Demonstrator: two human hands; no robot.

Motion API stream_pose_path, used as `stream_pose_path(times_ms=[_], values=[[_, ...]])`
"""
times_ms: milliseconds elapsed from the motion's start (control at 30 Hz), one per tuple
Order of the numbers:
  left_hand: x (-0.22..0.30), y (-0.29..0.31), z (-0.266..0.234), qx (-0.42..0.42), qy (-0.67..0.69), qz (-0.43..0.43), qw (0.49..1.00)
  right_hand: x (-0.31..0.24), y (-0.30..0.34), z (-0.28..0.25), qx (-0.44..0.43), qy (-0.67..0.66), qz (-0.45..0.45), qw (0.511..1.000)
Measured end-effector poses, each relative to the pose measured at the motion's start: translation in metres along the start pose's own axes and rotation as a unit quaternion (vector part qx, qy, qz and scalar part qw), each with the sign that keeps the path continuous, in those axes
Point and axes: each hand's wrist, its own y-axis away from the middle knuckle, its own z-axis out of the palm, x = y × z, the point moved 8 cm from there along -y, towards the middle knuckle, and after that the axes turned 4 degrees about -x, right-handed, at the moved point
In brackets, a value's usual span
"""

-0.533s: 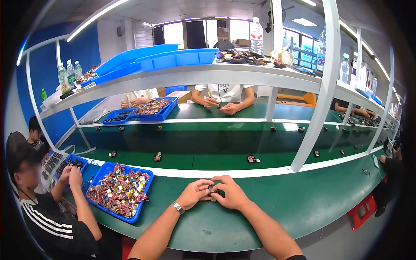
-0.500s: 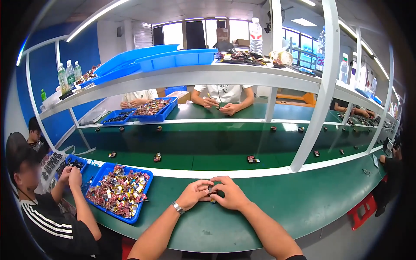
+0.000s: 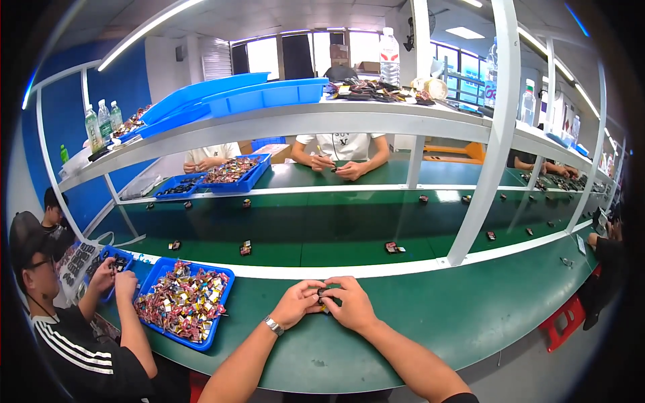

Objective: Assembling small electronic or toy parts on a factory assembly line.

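Above the green worktop, my left hand [image 3: 295, 303] and my right hand [image 3: 353, 305] meet with their fingertips around a small dark part [image 3: 321, 293]. A yellowish bit of it shows beneath the fingers; the rest is mostly hidden, so its kind is unclear. Both hands are closed on it. To the left of my hands, a blue tray [image 3: 222, 310] holds a heap of small silver, yellow and dark-red pieces [image 3: 181, 299]. A metal-banded watch [image 3: 274, 326] is on my left wrist.
A white-framed shelf [image 3: 269, 119] spans the bench, carrying blue trays and bottles. Beyond the white rail, small parts lie spaced along a dark green belt [image 3: 322, 232]. A co-worker [image 3: 87, 342] sits at the left; another works opposite. A red stool [image 3: 563, 326] stands at the right.
My right hand has shifted slightly and its fingers have moved over the small part. The co-worker at the left has drawn their hands apart. The view has turned slightly.
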Motion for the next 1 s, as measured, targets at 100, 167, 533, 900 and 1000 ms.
stream_pose_path(times_ms=[100, 167, 533, 900, 1000], values=[[0.001, 0.000, 0.000, -0.001, 0.012, 0.004, 1.000, 0.000, 0.000, 0.002, 0.002, 0.001, -0.001, 1.000], [-0.001, 0.000, -0.003, 0.004, 0.024, 0.004, 1.000, -0.003, 0.000, 0.003, -0.004, -0.006, 0.007, 1.000], [-0.002, 0.000, -0.005, 0.007, 0.031, 0.002, 1.000, 0.001, 0.004, 0.005, 0.004, -0.025, 0.030, 0.999], [-0.001, 0.000, -0.005, 0.031, 0.026, 0.019, 0.999, 0.010, 0.004, 0.015, 0.000, -0.094, 0.047, 0.994], [0.002, 0.001, -0.005, 0.039, 0.018, 0.031, 0.999, 0.006, 0.001, 0.011, 0.002, -0.076, 0.021, 0.997]])
